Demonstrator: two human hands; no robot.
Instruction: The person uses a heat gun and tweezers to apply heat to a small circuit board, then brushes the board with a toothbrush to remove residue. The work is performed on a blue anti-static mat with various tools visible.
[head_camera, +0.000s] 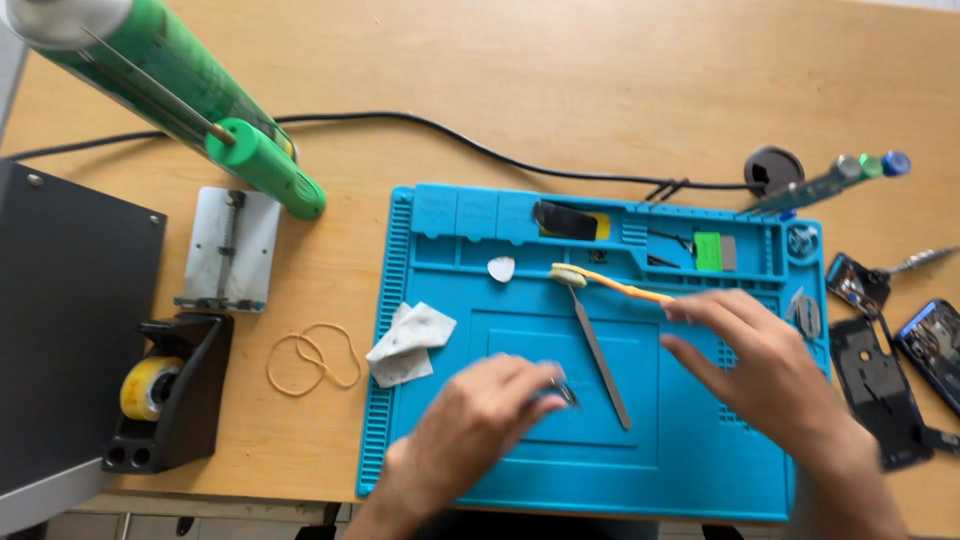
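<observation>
1. A small dark metal part, blurred and hard to identify, lay near the middle of the blue silicone work mat, pinched at the fingertips of the left hand.
2. The right hand hovered over the right side of the mat with its fingers spread and released, its fingertips at the end of an orange-handled toothbrush; whether they touched it could not be told.
3. A slim grey metal prying tool lay on the mat between the two hands, untouched.
4. A white triangular pick and a crumpled white wipe sat near the mat's left edge.
5. As a judgement, the work looked midway: dismantled dark phone parts lay apart on the wooden table to the right, not yet reassembled.
6. Further left stood a black tape dispenser, some tan rubber bands and a green tube.
</observation>
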